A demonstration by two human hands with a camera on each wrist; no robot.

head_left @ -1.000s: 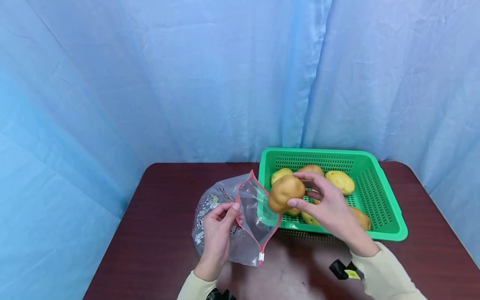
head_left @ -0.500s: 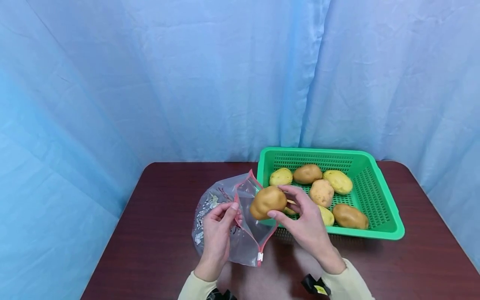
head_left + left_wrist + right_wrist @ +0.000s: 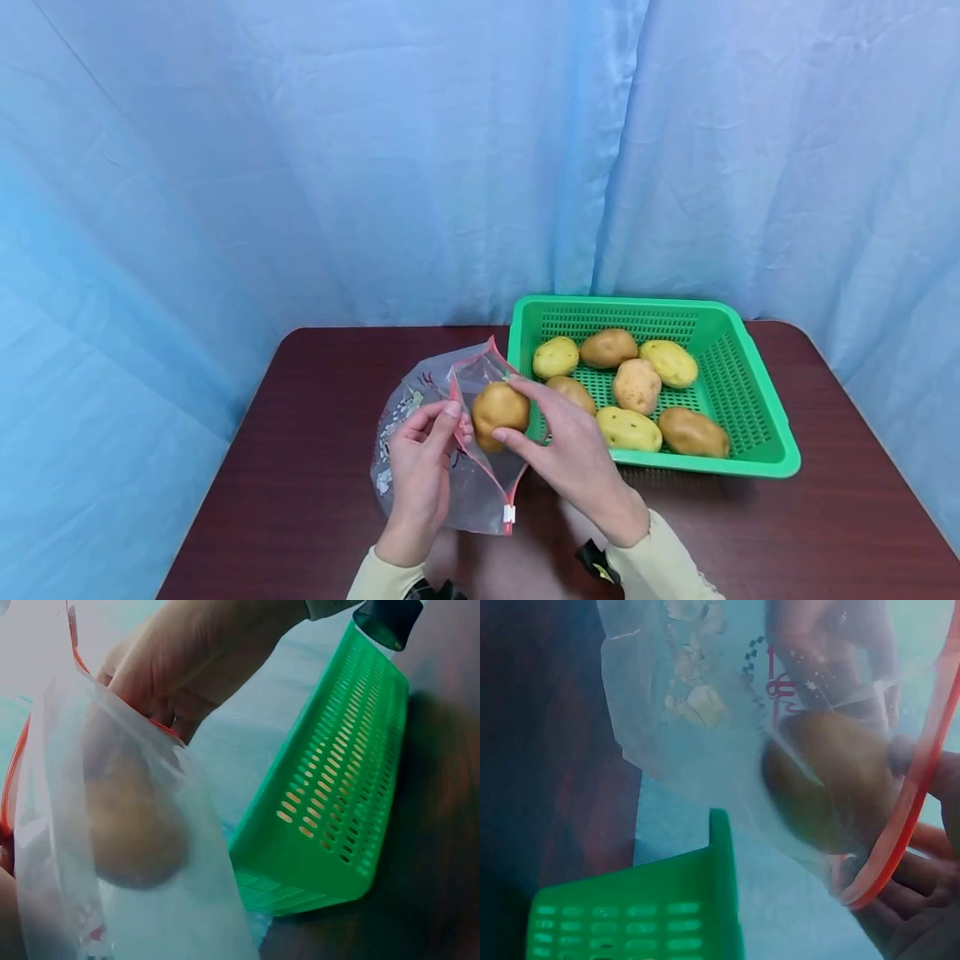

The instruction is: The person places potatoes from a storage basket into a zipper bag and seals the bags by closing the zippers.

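My left hand (image 3: 422, 467) pinches the red-edged rim of a clear zip bag (image 3: 480, 500), whose mouth gapes toward the right. Printed figures mark the bag's far side, and a white slider sits at the near end of its zip. Between finger and thumb my right hand (image 3: 573, 450) holds a brown potato (image 3: 498, 412) within the bag's mouth. Through the cloudy plastic in the left wrist view, the potato (image 3: 139, 825) shows inside the bag, below the rim. The right wrist view also has the potato (image 3: 829, 780) behind the film, with right fingertips at the red edge.
A green slotted basket (image 3: 761, 400) stands right of the bag, holding several potatoes, among them a yellow potato (image 3: 628, 429) and a brown potato (image 3: 693, 432). The dark wooden table (image 3: 300, 467) ends at a blue curtain (image 3: 420, 167) behind.
My right hand has carried the potato leftward from over the basket into the bag's mouth. The left hand keeps its pinch on the rim. More potatoes in the basket have come into sight.
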